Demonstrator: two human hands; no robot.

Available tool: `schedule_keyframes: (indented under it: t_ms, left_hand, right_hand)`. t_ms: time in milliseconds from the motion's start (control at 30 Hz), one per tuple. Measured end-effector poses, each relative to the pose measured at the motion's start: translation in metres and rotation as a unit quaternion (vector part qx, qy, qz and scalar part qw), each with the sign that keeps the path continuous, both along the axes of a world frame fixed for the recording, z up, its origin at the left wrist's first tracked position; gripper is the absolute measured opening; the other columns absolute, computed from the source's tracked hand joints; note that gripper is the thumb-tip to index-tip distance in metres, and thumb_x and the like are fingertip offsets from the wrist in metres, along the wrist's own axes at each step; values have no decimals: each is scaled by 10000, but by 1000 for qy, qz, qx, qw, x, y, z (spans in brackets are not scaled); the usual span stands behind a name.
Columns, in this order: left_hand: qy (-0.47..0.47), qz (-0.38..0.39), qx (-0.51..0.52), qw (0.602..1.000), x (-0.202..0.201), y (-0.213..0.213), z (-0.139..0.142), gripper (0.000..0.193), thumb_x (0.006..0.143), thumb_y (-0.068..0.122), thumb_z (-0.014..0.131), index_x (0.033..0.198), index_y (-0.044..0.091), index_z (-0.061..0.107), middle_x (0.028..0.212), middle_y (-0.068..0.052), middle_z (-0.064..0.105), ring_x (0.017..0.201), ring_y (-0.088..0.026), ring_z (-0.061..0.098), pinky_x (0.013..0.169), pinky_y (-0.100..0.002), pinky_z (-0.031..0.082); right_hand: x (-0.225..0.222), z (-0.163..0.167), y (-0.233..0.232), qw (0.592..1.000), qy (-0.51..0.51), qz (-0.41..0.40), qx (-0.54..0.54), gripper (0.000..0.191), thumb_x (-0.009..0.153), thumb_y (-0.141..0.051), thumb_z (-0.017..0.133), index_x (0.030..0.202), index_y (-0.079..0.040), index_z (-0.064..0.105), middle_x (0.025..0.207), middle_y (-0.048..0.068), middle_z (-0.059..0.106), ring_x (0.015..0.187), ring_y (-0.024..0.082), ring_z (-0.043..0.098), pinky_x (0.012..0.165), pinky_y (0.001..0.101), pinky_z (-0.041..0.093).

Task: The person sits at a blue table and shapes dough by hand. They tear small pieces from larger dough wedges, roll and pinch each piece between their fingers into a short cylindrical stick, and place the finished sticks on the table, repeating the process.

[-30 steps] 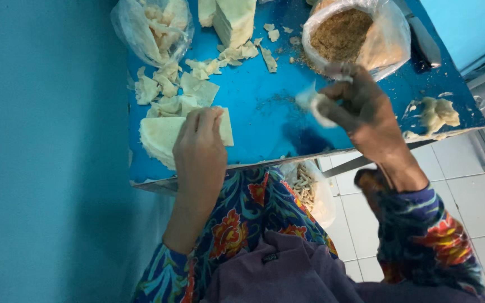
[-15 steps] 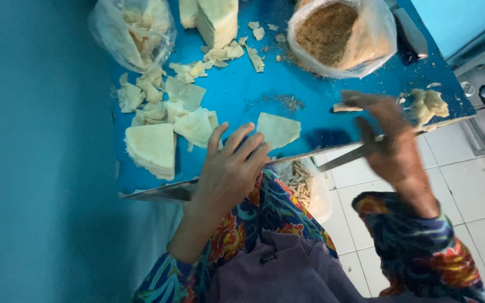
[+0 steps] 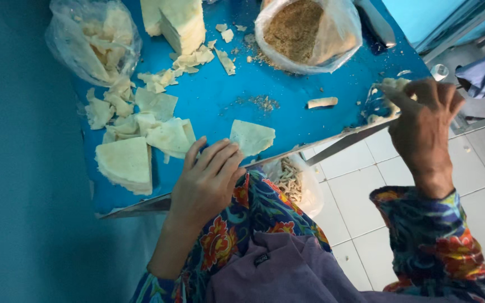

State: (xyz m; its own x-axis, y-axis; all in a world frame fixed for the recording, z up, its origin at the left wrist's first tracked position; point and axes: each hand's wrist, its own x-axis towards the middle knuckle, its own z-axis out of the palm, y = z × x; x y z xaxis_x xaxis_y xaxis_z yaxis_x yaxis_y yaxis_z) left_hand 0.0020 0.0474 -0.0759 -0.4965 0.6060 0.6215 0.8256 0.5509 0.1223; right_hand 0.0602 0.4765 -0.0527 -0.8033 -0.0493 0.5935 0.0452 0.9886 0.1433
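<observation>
The left hand (image 3: 206, 182) lies open, fingertips touching 1 triangular wrapper (image 3: 251, 137) whose tip points right. The right hand (image 3: 422, 120) pinches pale dough (image 3: 389, 85) at the blue table (image 3: 287, 120) edge, above white floor tiles (image 3: 360, 202).

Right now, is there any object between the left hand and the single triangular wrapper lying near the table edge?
No, nothing visible lies between them. The left hand has its fingertips at the near edge of the triangular wrapper, with only bare blue table around it.

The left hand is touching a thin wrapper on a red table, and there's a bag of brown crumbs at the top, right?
Not quite: the head view shows a blue table, not red. The left hand does touch a thin wrapper, and the bag of brown crumbs sits at the top.
</observation>
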Motion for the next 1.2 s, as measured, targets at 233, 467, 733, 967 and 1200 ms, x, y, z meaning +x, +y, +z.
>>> schedule_keyframes:
  t_ms: [233,467,733,967,1200]
  left_hand:
    - [-5,3,1,1000,1,2,3,294,1023,288,673,1232,82,692,1303,-86,673,1285,-265,587,1155,-524,427]
    - [-11,-1,11,1000,4,2,6,290,1014,259,676,1231,67,691,1366,-108,664,1341,-282,566,1164,-526,422]
    - [-8,-16,23,1000,0,3,-1,319,1007,233,694,1264,44,681,1332,-139,676,1312,-307,598,1151,-546,459]
    - [15,-23,14,1000,1,3,-5,345,1028,214,686,1321,32,672,1319,-149,680,1306,-326,599,1149,-530,476]
    - [19,-23,10,1000,5,3,8,302,993,160,694,1250,1,703,1277,-144,683,1272,-315,611,1125,-523,489]
  right_hand:
    - [-13,-1,-10,999,-37,11,16,459,930,66,694,1249,-248,800,1102,6,577,1149,219,482,1125,425,315]
    - [-16,33,-4,994,-66,34,-86,321,1048,56,647,1029,-223,804,1163,3,625,1126,228,481,1042,412,318]
    - [-31,39,-34,996,-43,-7,82,255,975,-20,661,998,-227,807,1160,8,653,1184,269,492,1049,446,331]
    - [-44,63,-122,912,-105,350,-187,520,849,211,514,1205,-129,680,1095,109,650,1070,273,552,933,435,388]
    - [-66,45,-190,919,-146,361,-62,567,781,-82,745,1323,-248,734,1080,87,568,1047,303,490,921,474,373]
